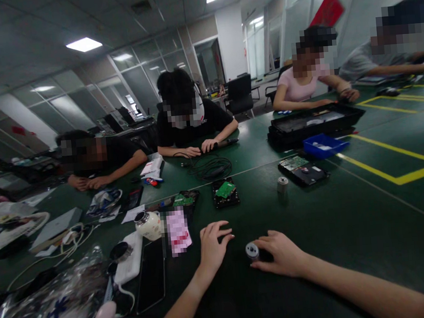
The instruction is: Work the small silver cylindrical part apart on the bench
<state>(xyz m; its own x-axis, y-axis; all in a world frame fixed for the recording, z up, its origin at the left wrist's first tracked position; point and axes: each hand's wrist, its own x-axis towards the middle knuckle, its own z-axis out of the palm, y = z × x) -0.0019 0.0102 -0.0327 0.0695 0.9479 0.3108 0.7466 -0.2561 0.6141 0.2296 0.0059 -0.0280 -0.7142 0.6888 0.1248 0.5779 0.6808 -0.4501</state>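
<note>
Near the front of the green table [335,227], my right hand [282,254] has its thumb and fingers around the side of a small silver metal cylinder [252,252]. The cylinder stands upright, with a hole in its round top. To the left of it, my left hand [213,243] is held low over the table, fingers apart and nothing in them. A similar metal cylinder [282,185] stands farther back. Beyond my left hand lies a black hard drive with a green circuit board [225,192].
On the left are a cream flask [149,224], a black phone [151,271], a white power strip [129,257] and plastic bags [72,292]. Farther back are a blue tray [324,146], a black bin [315,121] and a coiled cable [212,167]. Several people sit around the table.
</note>
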